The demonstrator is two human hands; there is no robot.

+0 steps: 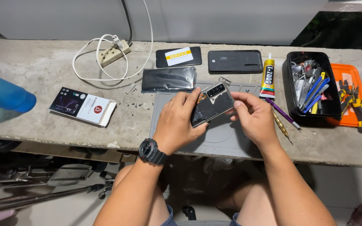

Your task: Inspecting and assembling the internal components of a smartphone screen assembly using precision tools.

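Both my hands hold an opened smartphone (213, 104) with its back cover off, above a grey work mat (223, 138). Its camera module and inner boards face up. My left hand (177, 121), with a black watch on the wrist, grips the phone's left edge and underside. My right hand (254, 117) holds the right edge, its thumb pressing on the phone's side. A dark glossy back panel (169, 78) lies just beyond the phone on the concrete bench.
A glue tube (267, 78), purple pen (282, 113) and metal pick (281, 125) lie to the right. A black tool tray (311, 83) and orange tray with pliers (352, 100) stand far right. Two phones (178, 56) (235, 61), a power strip (113, 52), a box (84, 105) and a blue cup (5, 93) sit behind and left.
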